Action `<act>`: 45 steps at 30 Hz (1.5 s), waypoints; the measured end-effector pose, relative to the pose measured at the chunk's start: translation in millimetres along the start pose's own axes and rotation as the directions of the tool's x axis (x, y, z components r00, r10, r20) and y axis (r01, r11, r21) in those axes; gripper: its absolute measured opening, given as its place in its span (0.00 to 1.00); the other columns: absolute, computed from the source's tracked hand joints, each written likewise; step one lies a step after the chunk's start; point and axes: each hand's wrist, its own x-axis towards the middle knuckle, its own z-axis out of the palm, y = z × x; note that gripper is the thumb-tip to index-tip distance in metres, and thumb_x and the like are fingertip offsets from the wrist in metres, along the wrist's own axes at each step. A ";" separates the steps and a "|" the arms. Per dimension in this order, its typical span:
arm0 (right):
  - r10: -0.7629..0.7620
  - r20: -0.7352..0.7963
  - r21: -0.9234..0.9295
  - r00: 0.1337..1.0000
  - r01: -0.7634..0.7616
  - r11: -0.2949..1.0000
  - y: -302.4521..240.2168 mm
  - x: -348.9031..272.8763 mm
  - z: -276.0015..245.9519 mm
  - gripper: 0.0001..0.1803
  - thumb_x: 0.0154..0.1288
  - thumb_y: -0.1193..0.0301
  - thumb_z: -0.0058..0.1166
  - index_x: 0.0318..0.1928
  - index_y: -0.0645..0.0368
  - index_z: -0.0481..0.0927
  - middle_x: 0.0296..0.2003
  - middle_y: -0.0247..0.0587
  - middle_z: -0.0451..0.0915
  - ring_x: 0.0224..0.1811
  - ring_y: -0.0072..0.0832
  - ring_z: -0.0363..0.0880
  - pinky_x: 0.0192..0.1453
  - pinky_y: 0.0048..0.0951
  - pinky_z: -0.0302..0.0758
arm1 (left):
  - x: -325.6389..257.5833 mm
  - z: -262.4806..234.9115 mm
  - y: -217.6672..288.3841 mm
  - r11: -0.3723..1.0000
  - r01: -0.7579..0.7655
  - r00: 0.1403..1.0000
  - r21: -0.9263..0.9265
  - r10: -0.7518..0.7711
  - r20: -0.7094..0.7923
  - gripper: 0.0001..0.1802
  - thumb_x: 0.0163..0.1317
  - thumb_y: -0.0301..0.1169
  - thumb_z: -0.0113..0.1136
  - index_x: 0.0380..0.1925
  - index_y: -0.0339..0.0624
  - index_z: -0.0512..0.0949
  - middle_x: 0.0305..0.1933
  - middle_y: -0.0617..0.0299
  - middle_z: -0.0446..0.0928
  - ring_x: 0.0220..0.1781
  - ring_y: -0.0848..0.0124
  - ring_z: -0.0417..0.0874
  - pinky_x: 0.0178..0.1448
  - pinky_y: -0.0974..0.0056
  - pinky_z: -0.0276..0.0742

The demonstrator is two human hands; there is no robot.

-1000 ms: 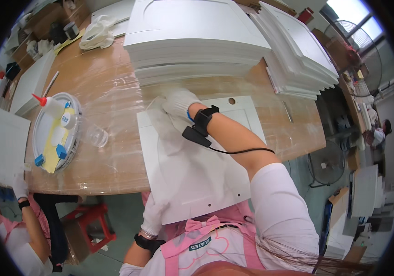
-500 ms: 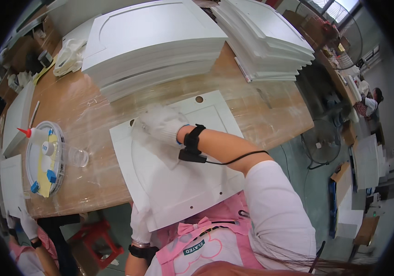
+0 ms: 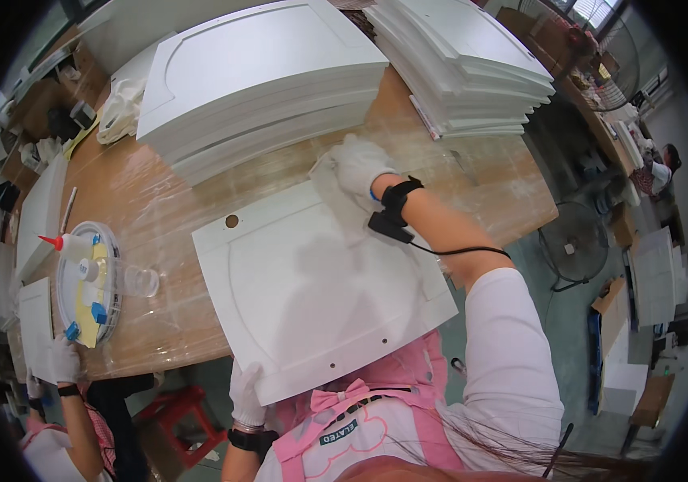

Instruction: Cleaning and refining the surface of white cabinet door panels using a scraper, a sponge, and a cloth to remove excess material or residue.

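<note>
Panel: a white cabinet door panel (image 3: 312,289) lies flat on the desk (image 3: 159,201), with its near edge hanging over the desk edge toward the person.
Right hand: the gloved right hand (image 3: 360,165) presses a white cloth (image 3: 336,189) flat on the far right corner of the panel; the fingers are closed down on the cloth.
Left hand: the gloved left hand (image 3: 246,394) grips the near left edge of the panel from below and steadies it.
Change: one second ago the right hand with the cloth was nearer to the far middle of the panel; now it is at the far right corner, so the cloth has travelled across the far part of the surface.
Meaning: I judge that the wiping has reached the corner; the big near area of the panel seems not yet covered in these pictures.
Panel position: it looks turned a little against the earlier picture, but the head also moved, so I cannot tell surely.
Around: stacks of white panels (image 3: 263,80) stand beyond it, and a round tray with small bottles (image 3: 87,281) is at the left.
Other person: another gloved hand (image 3: 63,361) is near this tray.
</note>
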 end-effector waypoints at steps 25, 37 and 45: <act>-0.023 -0.070 -0.128 0.997 0.014 0.992 76.2 -4.0 9.1 0.14 0.61 0.66 0.55 0.45 0.52 0.87 0.45 0.51 0.83 0.51 0.48 0.82 0.56 0.46 0.78 | 5.0 1.3 -10.6 0.998 -0.046 0.999 -0.041 0.046 0.000 0.34 0.66 0.31 0.51 0.71 0.31 0.58 0.69 0.50 0.67 0.69 0.58 0.70 0.72 0.57 0.64; -0.093 -0.059 -0.091 0.994 0.088 0.992 58.6 -14.0 8.4 0.16 0.65 0.66 0.52 0.51 0.54 0.84 0.52 0.55 0.78 0.56 0.49 0.78 0.58 0.44 0.75 | 3.2 13.0 -6.5 0.993 -0.058 0.998 -0.099 0.060 0.014 0.33 0.66 0.30 0.52 0.70 0.33 0.59 0.67 0.51 0.69 0.67 0.58 0.72 0.70 0.57 0.68; -0.337 -0.065 -0.020 0.939 0.336 0.942 60.8 -46.6 5.4 0.12 0.65 0.66 0.50 0.40 0.55 0.86 0.41 0.54 0.83 0.47 0.51 0.80 0.55 0.47 0.75 | 3.0 8.5 -7.2 0.995 -0.053 0.998 -0.080 0.055 0.021 0.34 0.66 0.32 0.54 0.71 0.33 0.58 0.67 0.51 0.68 0.67 0.59 0.72 0.70 0.56 0.68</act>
